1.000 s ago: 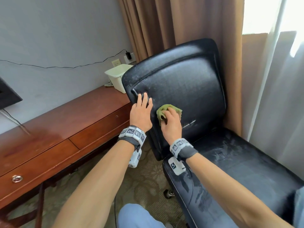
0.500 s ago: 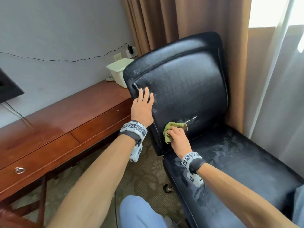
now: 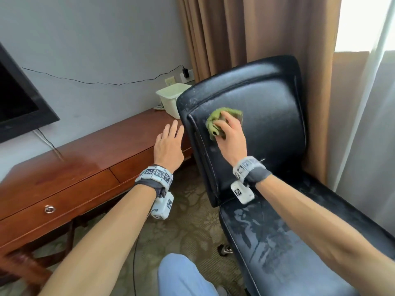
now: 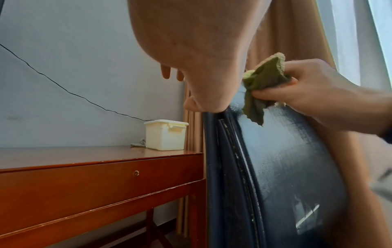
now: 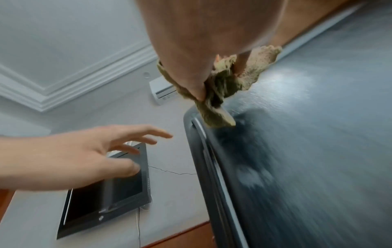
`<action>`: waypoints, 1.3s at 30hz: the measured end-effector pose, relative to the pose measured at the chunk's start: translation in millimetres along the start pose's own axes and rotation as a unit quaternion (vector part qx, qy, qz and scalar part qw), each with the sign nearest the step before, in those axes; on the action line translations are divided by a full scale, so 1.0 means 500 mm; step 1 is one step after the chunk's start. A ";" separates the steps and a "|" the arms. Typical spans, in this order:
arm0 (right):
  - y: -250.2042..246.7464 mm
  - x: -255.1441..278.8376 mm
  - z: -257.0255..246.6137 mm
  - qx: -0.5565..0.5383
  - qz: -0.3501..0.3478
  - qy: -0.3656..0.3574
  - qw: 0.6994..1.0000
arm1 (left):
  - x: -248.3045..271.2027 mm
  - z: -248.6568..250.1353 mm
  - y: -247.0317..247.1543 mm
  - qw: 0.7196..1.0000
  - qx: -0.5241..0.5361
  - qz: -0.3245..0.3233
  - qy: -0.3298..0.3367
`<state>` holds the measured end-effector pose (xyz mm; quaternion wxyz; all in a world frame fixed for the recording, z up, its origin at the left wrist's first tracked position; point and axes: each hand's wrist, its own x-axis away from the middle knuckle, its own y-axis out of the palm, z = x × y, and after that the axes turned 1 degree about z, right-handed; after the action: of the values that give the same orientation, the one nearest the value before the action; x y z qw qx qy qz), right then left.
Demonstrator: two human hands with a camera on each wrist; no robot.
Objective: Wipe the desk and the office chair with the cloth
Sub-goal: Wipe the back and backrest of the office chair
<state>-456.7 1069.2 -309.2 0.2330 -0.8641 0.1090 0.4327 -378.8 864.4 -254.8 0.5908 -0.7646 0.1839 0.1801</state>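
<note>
1. Cloth (image 3: 215, 122): green, bunched, pressed against the upper left part of the office chair (image 3: 267, 116) backrest, close to its piped edge. One loose corner hangs down over the black surface in the left wrist view.
2. Right hand (image 3: 229, 137): fingers and thumb curled round the cloth, grasping it against the backrest. The right wrist view is blurred; the thumb pinches the cloth from below.
3. Left hand (image 3: 168, 146): released, fingers straight and slightly spread, holding nothing. It hovers just beside the backrest's left edge, above the desk; whether it touches the chair I cannot tell.
4. Chair surface: black, glossy, with pale smeared streaks on the seat and a lighter sheen on the backrest. A caster shows under the seat front.
5. Desk (image 3: 70, 178): reddish-brown wood, to the left of the chair, drawer fronts with a round metal pull.
6. White plastic bin (image 3: 171, 99): on the desk's far end, against the wall, partly hidden behind the backrest.
7. Dark screen (image 3: 17, 103) on the wall above the desk; a thin black cable (image 3: 102, 83) runs along the wall to an outlet.
8. Tan curtain (image 3: 245, 35) behind the chair.
</note>
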 end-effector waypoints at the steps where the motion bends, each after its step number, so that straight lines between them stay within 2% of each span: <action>1: 0.010 -0.040 -0.015 0.014 -0.016 -0.016 1.000 | 0.004 -0.009 -0.001 1.000 -0.003 -0.006 -0.007; 4: 0.058 -0.111 -0.045 0.050 -0.112 -0.059 0.991 | 0.013 -0.024 -0.002 1.000 -0.013 -0.017 -0.016; 6: 0.087 -0.106 -0.049 0.080 -0.144 -0.075 0.983 | 0.018 -0.028 0.003 1.000 -0.013 -0.021 -0.019; 11: 0.107 0.015 -0.011 0.147 -0.095 -0.101 0.979 | 0.025 -0.019 0.020 1.000 -0.004 -0.022 -0.002; 17: 0.099 0.169 0.064 0.126 -0.101 -0.053 0.985 | 0.010 0.051 0.026 0.998 0.016 0.033 0.058; 21: 0.089 0.220 0.108 0.124 -0.124 -0.064 0.982 | -0.006 0.108 0.028 0.995 0.018 0.043 0.093; 25: 0.069 0.248 0.175 0.137 -0.176 -0.161 0.961 | -0.026 0.151 0.036 0.995 0.018 0.040 0.095; 31: 0.010 0.229 0.284 0.179 -0.268 -0.339 0.884 | -0.044 0.197 0.057 0.995 -0.006 0.030 0.096; 34: -0.021 0.201 0.344 0.151 -0.290 -0.398 0.857 | -0.043 0.215 0.065 0.995 -0.022 0.022 0.094; 36: -0.039 0.176 0.395 0.124 -0.294 -0.417 0.851 | -0.036 0.221 0.070 0.995 -0.043 0.003 0.093; 39: -0.093 0.149 0.462 0.170 -0.277 -0.455 0.829 | -0.023 0.213 0.082 0.992 -0.071 -0.034 0.094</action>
<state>-554.4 1225.4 -473.7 0.5094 -0.5104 -0.1819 0.6685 -415.1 958.7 -308.6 0.5211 -0.8238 0.1994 0.0999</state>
